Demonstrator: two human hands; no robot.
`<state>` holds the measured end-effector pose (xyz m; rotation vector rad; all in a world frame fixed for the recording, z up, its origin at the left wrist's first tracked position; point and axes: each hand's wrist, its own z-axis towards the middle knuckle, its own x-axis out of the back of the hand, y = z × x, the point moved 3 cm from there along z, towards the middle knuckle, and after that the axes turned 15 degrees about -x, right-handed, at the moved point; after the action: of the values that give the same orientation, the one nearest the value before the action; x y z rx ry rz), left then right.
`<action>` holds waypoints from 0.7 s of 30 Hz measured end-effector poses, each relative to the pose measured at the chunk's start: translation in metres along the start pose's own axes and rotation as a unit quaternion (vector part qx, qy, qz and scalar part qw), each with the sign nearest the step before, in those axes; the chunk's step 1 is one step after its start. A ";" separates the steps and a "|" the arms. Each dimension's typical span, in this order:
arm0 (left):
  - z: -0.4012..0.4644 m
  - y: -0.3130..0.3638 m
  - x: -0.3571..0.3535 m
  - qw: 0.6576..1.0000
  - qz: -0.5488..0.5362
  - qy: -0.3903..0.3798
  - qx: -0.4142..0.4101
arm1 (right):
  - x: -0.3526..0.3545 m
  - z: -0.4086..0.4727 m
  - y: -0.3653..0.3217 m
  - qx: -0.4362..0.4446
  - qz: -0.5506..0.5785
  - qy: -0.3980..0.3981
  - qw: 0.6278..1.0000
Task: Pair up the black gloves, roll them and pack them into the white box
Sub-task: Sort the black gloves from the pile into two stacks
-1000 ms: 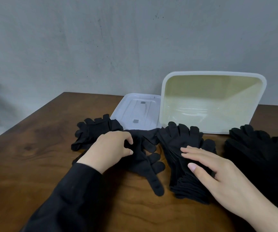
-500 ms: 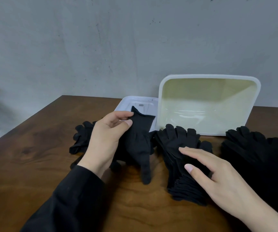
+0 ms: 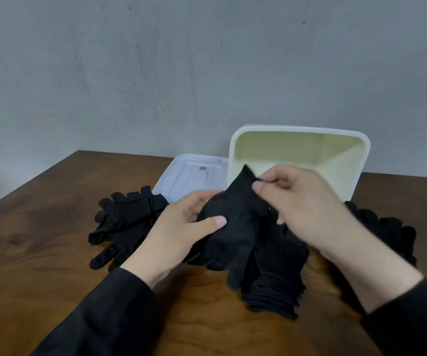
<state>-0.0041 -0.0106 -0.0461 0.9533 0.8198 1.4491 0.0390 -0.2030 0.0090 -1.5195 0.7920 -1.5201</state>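
L hand [image 3: 181, 227] grips glove [image 3: 233, 227] mid-body, thumb across; R hand [image 3: 302, 204] pinches its cuff, prob. at the edge. White box [image 3: 340, 160] just behind R hand. Fabric soft, light, limp: best held at cuff w/ fingers hanging.

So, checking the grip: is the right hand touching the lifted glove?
Touching: the head view shows the right hand pinching the lifted glove's cuff.

Brown wooden table [image 3: 40, 242] seen under everything; grey scuffed wall [image 3: 155, 73] seen behind it, well beyond the fingers.
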 end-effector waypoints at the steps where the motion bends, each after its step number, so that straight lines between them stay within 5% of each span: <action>1: 0.000 -0.002 0.002 1.000 0.002 0.002 0.017 | 0.009 0.002 -0.004 -0.017 0.027 0.006 0.999; 11: 0.002 -0.009 0.006 0.997 -0.052 0.060 0.023 | 0.073 0.003 -0.025 -0.039 0.009 0.035 0.999; 17: -0.003 -0.017 -0.001 0.977 0.212 0.007 -0.027 | 0.119 -0.005 -0.034 -0.066 -0.044 0.049 0.996; 21: -0.005 -0.018 -0.020 0.966 0.249 -0.039 -0.064 | 0.151 0.000 -0.022 -0.111 -0.113 0.029 0.987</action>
<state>-0.0007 -0.0284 -0.0660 1.1609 0.4337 1.8553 0.0472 -0.3254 0.0992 -1.7852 0.8699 -1.6930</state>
